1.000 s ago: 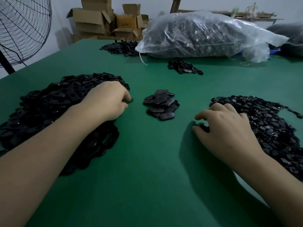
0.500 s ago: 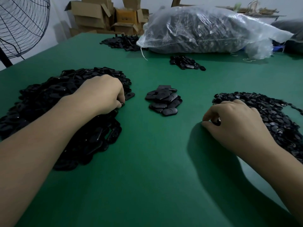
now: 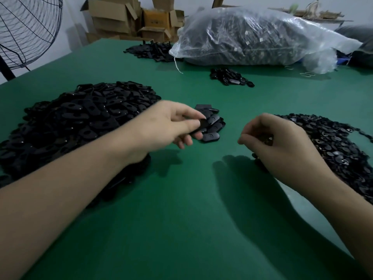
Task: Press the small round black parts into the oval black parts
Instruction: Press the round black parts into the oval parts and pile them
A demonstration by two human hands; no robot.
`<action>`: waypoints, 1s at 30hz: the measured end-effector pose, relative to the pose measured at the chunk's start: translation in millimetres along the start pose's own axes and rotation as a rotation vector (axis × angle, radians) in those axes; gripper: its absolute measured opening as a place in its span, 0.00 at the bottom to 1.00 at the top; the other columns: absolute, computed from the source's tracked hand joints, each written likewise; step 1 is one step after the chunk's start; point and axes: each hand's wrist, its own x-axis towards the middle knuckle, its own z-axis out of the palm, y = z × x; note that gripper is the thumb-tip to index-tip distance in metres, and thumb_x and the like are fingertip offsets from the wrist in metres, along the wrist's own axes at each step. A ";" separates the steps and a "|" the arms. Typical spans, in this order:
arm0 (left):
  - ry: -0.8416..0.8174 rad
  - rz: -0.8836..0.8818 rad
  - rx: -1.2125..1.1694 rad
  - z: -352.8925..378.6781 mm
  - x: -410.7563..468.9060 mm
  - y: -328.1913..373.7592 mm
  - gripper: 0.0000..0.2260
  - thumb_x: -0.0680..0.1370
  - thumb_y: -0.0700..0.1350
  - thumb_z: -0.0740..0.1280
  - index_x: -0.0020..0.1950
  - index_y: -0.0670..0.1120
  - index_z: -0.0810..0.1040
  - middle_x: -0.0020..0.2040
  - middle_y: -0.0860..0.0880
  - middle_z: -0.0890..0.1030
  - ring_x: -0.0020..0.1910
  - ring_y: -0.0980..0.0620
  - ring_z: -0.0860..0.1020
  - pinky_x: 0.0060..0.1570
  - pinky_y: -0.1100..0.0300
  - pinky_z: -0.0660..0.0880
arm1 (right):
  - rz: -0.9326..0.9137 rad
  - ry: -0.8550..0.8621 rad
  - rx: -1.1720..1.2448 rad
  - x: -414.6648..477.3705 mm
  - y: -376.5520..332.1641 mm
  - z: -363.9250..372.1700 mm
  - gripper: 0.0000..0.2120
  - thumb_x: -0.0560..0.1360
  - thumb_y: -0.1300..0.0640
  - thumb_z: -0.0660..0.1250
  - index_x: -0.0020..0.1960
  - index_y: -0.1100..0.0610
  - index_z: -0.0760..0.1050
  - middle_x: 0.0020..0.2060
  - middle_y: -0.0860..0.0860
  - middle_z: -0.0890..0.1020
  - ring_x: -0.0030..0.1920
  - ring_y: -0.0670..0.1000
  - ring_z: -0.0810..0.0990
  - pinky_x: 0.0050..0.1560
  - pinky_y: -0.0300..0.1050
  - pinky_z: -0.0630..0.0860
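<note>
1. The landmark is the small middle heap (image 3: 214, 129) of black pieces on the green table (image 3: 181, 219); everything below is placed from it.
2. The left hand (image 3: 169, 126) hovers at the heap's left edge. Its thumb and fingers pinch one oval black part (image 3: 202, 123), which it holds just over the heap's near-left side.
3. The right hand (image 3: 280, 144) is to the right of the heap, apart from it and apart from the left hand, with bare green cloth between the two. Its fingers are curled in around something dark that looks like a small round part (image 3: 266, 138); the piece is blurred, so I cannot make out its shape.
4. Both hands cast shadows on the cloth nearer to the person than the heap.
5. A big pile of oval parts (image 3: 80, 122) spreads to the left of the heap, running under the left forearm.
6. A flatter pile of small round parts (image 3: 333, 142) lies to the right of the heap, behind the right hand.
7. Beyond the heap sits a little far cluster (image 3: 230, 76) of black pieces, and beyond that a bulging clear plastic bag (image 3: 252, 37) stuffed with dark parts.
8. Beyond and to the left of the heap lies another dark scatter (image 3: 151, 51), with cardboard boxes (image 3: 125, 19) behind it and a wire-caged fan (image 3: 26, 31) further left.
</note>
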 end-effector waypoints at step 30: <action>-0.067 0.112 -0.363 34.3 -27.8 -24.9 0.16 0.77 0.55 0.66 0.51 0.43 0.84 0.44 0.40 0.87 0.40 0.46 0.87 0.39 0.61 0.82 | 0.122 -0.175 0.702 -14.9 -25.2 18.5 0.13 0.68 0.54 0.73 0.50 0.60 0.85 0.37 0.55 0.87 0.33 0.46 0.80 0.38 0.36 0.78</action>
